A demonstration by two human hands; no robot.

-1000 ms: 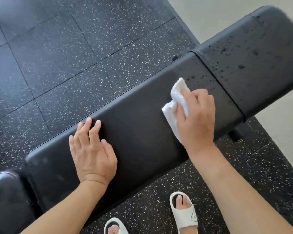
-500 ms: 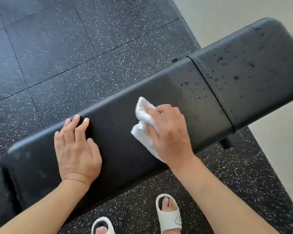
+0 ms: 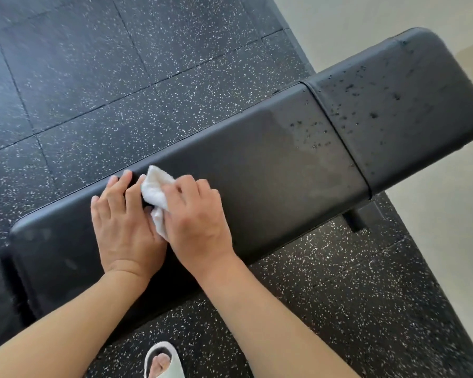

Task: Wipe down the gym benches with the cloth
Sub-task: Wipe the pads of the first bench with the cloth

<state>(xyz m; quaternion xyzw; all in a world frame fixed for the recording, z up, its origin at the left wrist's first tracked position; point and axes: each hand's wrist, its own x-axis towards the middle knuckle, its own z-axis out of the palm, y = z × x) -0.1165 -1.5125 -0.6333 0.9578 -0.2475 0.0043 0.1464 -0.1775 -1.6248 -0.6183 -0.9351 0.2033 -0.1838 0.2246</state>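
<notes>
Right hand [image 3: 195, 222], clutching bunched cloth [image 3: 155, 190], has swept left along bench [image 3: 271, 159] to meet flat, spread left hand [image 3: 124, 227]. Middle now wiped; droplets [image 3: 311, 135] remain far right.

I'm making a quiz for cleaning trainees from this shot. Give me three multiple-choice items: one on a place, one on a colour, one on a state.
1. Where do droplets remain on the bench?
A. On the wide pad and the long pad's end next to it
B. Under the left hand
C. Only on the floor

2. What colour is the cloth?
A. Blue
B. White
C. Red

3. What is the left hand doing?
A. Gripping the cloth
B. Hanging off the bench
C. Resting flat on the pad

Answers:
1 A: dark droplets speckle the wide pad and the adjoining end of the long pad.
2 B: the cloth in the right hand is white.
3 C: the left hand lies with straight fingers on the pad, beside the cloth.
</notes>
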